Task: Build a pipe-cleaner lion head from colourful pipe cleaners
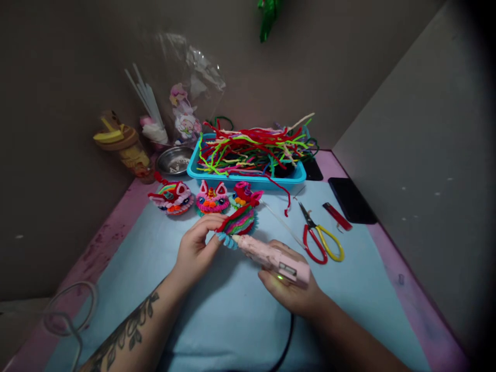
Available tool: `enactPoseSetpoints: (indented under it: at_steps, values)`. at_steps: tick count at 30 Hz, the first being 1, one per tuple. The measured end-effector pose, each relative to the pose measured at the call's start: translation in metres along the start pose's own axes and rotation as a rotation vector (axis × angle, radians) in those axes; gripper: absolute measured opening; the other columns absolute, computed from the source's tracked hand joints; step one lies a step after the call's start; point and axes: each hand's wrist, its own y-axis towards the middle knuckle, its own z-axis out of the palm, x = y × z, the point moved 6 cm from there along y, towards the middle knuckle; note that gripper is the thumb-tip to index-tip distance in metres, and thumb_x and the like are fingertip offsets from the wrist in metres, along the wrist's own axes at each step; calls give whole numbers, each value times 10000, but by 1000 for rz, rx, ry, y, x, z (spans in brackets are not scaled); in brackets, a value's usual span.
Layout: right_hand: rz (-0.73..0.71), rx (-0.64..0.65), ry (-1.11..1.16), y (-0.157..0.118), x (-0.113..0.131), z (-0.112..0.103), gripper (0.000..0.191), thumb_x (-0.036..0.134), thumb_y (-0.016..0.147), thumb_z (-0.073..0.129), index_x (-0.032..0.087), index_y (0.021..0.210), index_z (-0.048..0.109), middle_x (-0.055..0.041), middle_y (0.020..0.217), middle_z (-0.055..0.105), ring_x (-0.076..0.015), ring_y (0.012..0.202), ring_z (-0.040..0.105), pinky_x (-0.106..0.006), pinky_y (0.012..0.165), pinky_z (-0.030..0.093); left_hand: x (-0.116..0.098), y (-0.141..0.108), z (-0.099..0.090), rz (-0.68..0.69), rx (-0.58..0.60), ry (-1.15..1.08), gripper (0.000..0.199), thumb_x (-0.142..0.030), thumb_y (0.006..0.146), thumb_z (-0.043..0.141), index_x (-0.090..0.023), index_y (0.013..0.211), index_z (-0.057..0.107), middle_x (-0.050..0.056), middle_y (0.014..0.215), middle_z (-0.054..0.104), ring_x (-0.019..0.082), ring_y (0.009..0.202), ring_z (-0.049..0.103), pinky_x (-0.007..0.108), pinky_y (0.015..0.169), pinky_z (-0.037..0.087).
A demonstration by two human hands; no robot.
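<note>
My left hand is closed on a rainbow-striped pipe-cleaner figure with a light blue fringe, held above the blue sheet. In my right hand is a pink hot glue gun with a small green light on its side. Its nozzle meets or nearly meets the light blue fringe; I cannot tell whether it touches. Just beyond my left hand stand a pink pipe-cleaner animal head, another with a rainbow top, and a third partly hidden by the held figure.
A blue tray heaped with pipe cleaners stands at the back. To the right lie scissors, a red lighter and a black phone. A metal bowl and a cup stand back left. A black cord hangs near front.
</note>
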Motion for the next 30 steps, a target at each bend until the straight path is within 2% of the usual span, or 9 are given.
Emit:
enactPoseSetpoints:
  at_steps: [8, 19, 26, 30]
  values:
    - [7, -4, 3, 0, 1, 0, 82, 126, 742, 564, 190, 762, 518, 1, 727, 495, -118, 629, 512, -241, 592, 437, 1, -1, 0, 24, 2, 35, 88, -246, 813, 614, -192, 859, 666, 89, 942, 679, 209, 911, 616, 353, 848, 464]
    - [-26, -38, -32, 1, -1, -1, 115, 102, 738, 564, 196, 788, 521, -3, 768, 527, -123, 678, 554, -237, 629, 467, 2, -1, 1, 35, 28, 69, 69, -214, 821, 599, -188, 860, 649, 87, 960, 671, 199, 905, 617, 343, 831, 474]
    - [-208, -85, -250, 3, 16, -1, 140, 87, 761, 526, 188, 857, 533, -32, 749, 551, -159, 726, 570, -268, 646, 501, -15, 1, 1, 236, 25, 243, 93, -152, 824, 558, -193, 884, 616, 76, 873, 664, 213, 929, 615, 371, 809, 494]
    - [-371, -157, -451, -5, 23, -1, 307, 92, 783, 509, 182, 1074, 547, -65, 805, 594, -197, 781, 586, -324, 704, 527, -25, 0, 0, 376, -22, 415, 185, -76, 810, 528, -208, 914, 605, 50, 849, 663, 198, 939, 614, 372, 818, 497]
